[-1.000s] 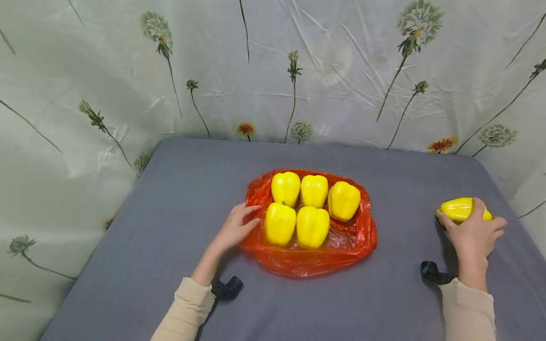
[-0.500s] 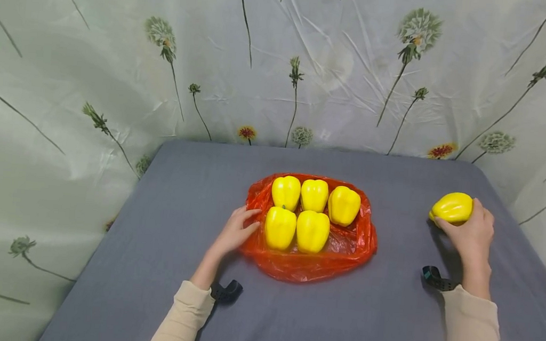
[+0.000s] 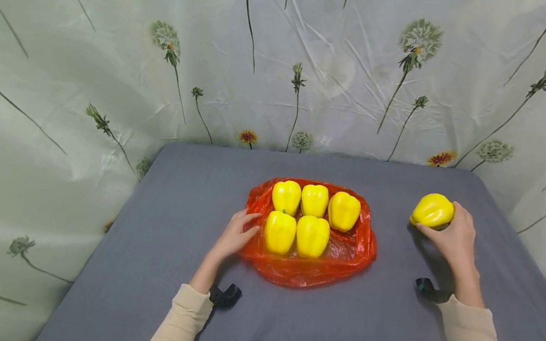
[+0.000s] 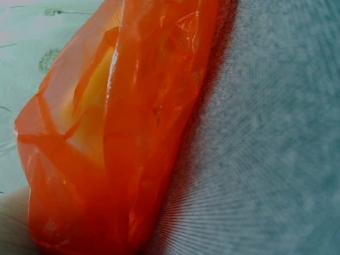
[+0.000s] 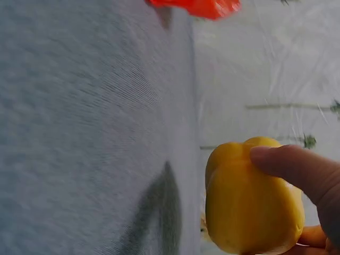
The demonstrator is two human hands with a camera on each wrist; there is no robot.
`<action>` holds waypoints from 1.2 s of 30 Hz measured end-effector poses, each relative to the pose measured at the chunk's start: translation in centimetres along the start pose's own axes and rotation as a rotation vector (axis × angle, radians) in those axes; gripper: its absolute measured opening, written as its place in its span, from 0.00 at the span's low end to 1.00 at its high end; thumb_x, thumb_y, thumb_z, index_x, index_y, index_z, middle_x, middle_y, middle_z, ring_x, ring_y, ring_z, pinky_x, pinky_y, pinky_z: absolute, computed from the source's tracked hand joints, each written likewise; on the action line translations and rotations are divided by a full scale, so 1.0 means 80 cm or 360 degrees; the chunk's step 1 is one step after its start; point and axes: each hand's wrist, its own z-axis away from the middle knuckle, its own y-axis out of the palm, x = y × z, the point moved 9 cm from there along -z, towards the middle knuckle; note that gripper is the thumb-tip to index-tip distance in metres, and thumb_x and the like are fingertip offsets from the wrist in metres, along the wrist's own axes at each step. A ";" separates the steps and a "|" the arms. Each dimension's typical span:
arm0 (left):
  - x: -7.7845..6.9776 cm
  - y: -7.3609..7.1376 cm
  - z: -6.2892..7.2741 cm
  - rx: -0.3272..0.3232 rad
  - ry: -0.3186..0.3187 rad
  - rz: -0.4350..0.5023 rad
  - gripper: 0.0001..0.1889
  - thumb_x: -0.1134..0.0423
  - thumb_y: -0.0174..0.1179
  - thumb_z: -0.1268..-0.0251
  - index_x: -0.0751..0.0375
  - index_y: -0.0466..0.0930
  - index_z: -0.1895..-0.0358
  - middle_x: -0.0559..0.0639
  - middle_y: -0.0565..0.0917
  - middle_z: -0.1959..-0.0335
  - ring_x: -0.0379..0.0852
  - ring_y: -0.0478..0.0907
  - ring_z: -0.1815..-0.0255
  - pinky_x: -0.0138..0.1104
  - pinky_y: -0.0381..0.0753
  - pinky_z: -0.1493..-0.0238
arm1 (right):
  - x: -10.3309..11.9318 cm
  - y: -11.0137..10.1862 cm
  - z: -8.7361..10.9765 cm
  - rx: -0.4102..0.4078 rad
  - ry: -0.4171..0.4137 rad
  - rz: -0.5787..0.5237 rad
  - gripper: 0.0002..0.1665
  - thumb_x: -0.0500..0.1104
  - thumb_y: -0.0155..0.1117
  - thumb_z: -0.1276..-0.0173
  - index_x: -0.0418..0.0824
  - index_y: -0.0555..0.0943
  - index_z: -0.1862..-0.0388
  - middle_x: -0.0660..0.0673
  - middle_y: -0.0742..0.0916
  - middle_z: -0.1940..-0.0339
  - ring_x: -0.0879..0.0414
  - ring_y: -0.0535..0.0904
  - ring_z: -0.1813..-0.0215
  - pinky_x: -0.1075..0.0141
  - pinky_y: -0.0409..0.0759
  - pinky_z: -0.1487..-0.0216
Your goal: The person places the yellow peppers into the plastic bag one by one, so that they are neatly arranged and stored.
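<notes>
My right hand point(image 3: 457, 236) holds a yellow bell pepper point(image 3: 433, 210) above the right part of the table, its thumb on the near side. In the right wrist view the thumb presses on the lobed end of this bell pepper point(image 5: 252, 202), with other fingertips beneath. My left hand point(image 3: 236, 234) rests at the left edge of a red plastic bag point(image 3: 289, 273), thumb and fingers apart. Inside the spread bag, several yellow bell peppers point(image 3: 312, 237) sit in two rows, three behind and two in front. In the left wrist view the bag's crumpled wall point(image 4: 143, 122) hides most of that hand.
A grey cloth covers the table point(image 3: 338, 325). Behind and to the sides hangs a pale curtain point(image 3: 269, 100) printed with dandelions. Black wrist devices point(image 3: 227, 295) are worn on both forearms, below the beige sleeves point(image 3: 474, 336).
The right hand has lifted the bell pepper from the table's right side and carried it leftward, turning it. The left hand and the bag have stayed in place.
</notes>
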 end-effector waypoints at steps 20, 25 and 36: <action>-0.005 -0.003 0.007 -0.0027 0.0076 -0.0004 0.20 0.64 0.55 0.36 0.65 0.74 0.41 0.66 0.69 0.34 0.64 0.59 0.31 0.58 0.59 0.32 | 0.070 0.013 0.054 0.0056 -0.0343 -0.0066 0.56 0.38 0.76 0.55 0.27 0.56 0.31 0.24 0.67 0.37 0.32 0.64 0.41 0.37 0.67 0.47; -0.005 -0.004 0.005 -0.0026 0.0062 -0.0004 0.20 0.63 0.54 0.35 0.65 0.73 0.41 0.64 0.68 0.34 0.63 0.59 0.31 0.57 0.60 0.32 | 0.082 0.017 0.057 0.0056 -0.0365 -0.0072 0.55 0.38 0.77 0.56 0.28 0.57 0.32 0.26 0.68 0.37 0.34 0.66 0.42 0.39 0.70 0.48; -0.005 -0.002 0.000 -0.0006 0.0054 -0.0009 0.21 0.62 0.54 0.35 0.64 0.72 0.39 0.64 0.68 0.33 0.61 0.57 0.29 0.57 0.60 0.31 | 0.110 0.033 0.069 0.0062 -0.0463 -0.0114 0.56 0.37 0.80 0.60 0.28 0.59 0.33 0.28 0.69 0.39 0.37 0.69 0.44 0.39 0.73 0.48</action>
